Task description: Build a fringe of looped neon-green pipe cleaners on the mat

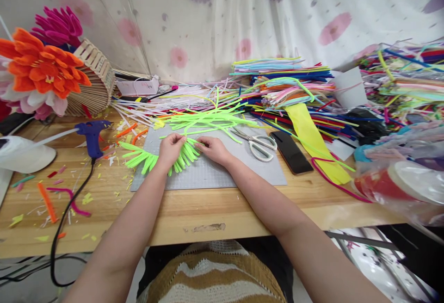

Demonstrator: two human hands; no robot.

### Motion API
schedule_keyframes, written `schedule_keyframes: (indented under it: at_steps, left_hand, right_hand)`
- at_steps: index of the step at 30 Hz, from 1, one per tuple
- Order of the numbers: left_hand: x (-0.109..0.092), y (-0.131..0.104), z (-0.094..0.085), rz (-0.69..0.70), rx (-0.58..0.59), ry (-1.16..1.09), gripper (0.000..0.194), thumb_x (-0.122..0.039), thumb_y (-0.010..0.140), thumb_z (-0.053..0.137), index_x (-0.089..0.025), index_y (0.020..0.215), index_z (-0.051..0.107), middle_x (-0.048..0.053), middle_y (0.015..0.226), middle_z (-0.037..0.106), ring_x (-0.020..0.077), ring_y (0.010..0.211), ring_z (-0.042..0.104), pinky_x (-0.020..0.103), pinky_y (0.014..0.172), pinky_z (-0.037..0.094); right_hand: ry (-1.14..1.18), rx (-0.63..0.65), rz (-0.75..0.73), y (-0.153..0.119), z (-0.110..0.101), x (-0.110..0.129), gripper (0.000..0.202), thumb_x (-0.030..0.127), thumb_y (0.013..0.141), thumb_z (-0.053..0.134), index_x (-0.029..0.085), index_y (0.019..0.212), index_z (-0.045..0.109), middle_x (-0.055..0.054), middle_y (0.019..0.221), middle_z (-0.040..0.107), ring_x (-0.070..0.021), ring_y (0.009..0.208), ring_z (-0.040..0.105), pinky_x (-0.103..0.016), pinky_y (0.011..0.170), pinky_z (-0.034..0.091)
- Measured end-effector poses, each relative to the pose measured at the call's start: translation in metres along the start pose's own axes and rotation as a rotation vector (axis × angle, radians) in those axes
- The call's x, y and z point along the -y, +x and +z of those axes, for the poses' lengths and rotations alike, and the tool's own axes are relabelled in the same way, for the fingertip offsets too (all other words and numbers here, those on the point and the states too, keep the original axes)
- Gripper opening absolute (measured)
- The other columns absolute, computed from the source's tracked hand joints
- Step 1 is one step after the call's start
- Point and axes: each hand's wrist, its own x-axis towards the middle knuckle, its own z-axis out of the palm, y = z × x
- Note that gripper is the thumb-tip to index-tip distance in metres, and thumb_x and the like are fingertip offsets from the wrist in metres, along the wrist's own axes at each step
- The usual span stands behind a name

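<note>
The left hand [171, 149] pinched the bright green looped strip [141, 158] (a fringe of fuzzy loops) between thumb and fingertips, nearly closed; the right hand [213, 149] was at the strip's right end, its thumb and fingertips drawn close together, though whether they gripped it could not be told; the strip lay over the gray cutting mat [208, 173], near the scissors [258, 147] and loose green stems [204, 120].

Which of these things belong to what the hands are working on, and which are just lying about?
Job in hand:
green fringe, at the left hand and right hand
grey mat beneath
probably the loose green stems and scissors

Seemingly just lying about:
phone
yellow strip
orange flower
glue gun, though it may serve
</note>
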Motion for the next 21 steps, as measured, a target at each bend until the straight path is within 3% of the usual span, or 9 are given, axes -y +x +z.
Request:
schedule_keyframes:
  at_steps: [5,12,21]
  left_hand:
    - [0.001,0.001,-0.001,-0.043,-0.037,-0.076,0.038,-0.052,0.070,0.046,-0.016,0.067,0.058,0.002,0.065,0.059,0.0136,0.063,0.054,0.026,0.063,0.042]
    - [-0.005,-0.003,-0.003,0.073,0.017,0.074,0.021,-0.038,0.065,0.053,-0.017,0.065,0.056,-0.001,0.064,0.057,0.0122,0.063,0.051,0.024,0.064,0.040]
    - [-0.003,0.000,-0.013,0.088,0.070,0.203,0.024,-0.037,0.066,0.053,-0.016,0.075,0.063,0.003,0.074,0.065,0.0152,0.068,0.056,0.027,0.067,0.042]
  right_hand:
    - [0.002,-0.008,-0.005,0.000,0.000,-0.001,0.028,0.034,0.082,0.044,0.015,0.081,0.064,0.001,0.070,0.060,-0.0085,0.062,0.046,-0.020,0.059,0.031]
    - [0.008,-0.005,-0.007,0.000,0.000,-0.001,0.030,0.034,0.084,0.041,0.015,0.081,0.064,0.001,0.068,0.061,-0.0081,0.061,0.047,-0.019,0.059,0.031]
    - [-0.069,-0.042,-0.043,0.000,0.001,0.001,0.027,0.031,0.083,0.043,0.017,0.080,0.066,0.000,0.070,0.062,-0.0096,0.066,0.049,-0.021,0.062,0.033]
